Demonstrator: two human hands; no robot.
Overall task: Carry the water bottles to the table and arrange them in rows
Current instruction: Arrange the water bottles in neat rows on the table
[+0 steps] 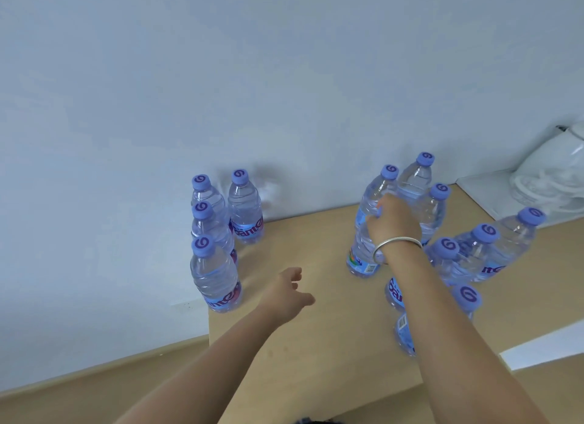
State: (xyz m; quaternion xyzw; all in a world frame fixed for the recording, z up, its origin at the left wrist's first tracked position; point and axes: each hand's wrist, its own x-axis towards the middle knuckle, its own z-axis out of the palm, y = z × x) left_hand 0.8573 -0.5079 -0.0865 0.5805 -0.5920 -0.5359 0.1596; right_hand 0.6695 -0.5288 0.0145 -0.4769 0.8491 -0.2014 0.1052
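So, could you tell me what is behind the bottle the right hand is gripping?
Behind the gripped bottle in the right hand, two more bottles stand: one towards the wall, another beside it. The hand covers their lower parts.

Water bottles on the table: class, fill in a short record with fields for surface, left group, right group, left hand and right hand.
surface: light wooden table against a pale wall
left group: four upright bottles at the table's left edge, purple caps
right group: loose cluster of upright bottles, not in rows
left hand: open, hovers over bare table, holds nothing
right hand: grip closed around one bottle of the right group; bracelet on the wrist
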